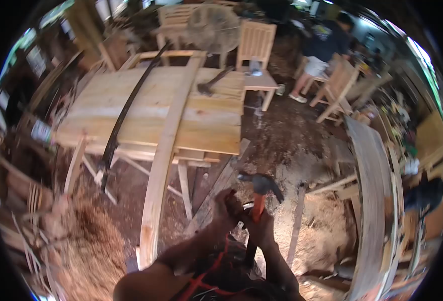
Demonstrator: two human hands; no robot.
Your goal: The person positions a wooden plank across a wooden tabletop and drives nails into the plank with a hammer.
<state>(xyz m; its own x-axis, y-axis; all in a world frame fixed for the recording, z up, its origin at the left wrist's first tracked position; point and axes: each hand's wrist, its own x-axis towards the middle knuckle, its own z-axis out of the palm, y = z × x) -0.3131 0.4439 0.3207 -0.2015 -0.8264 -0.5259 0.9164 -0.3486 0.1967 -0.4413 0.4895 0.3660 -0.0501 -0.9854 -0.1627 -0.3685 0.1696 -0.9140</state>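
Note:
My right hand [261, 229] is wrapped round the orange handle of a claw hammer [262, 188], held upright in front of my body with its dark head on top. Close beside it on the left, my left hand [227, 204] has its fingers curled; what they hold, if anything, is too dark to name. A small pale, ring-like thing [248, 205] shows between the two hands. Further forward, a wide wooden panel [211, 118] rests on trestles. A long plank [168, 130] and a black bar clamp [126, 108] lie across it, with another hammer [213, 83] near its far right.
Sawdust [93, 241] covers the floor around me. A wooden chair [256, 47] and a round fan [214, 27] stand behind the panel. Another person [326, 40] bends near a chair [339, 85] at the back right. A long board [369, 200] leans along my right.

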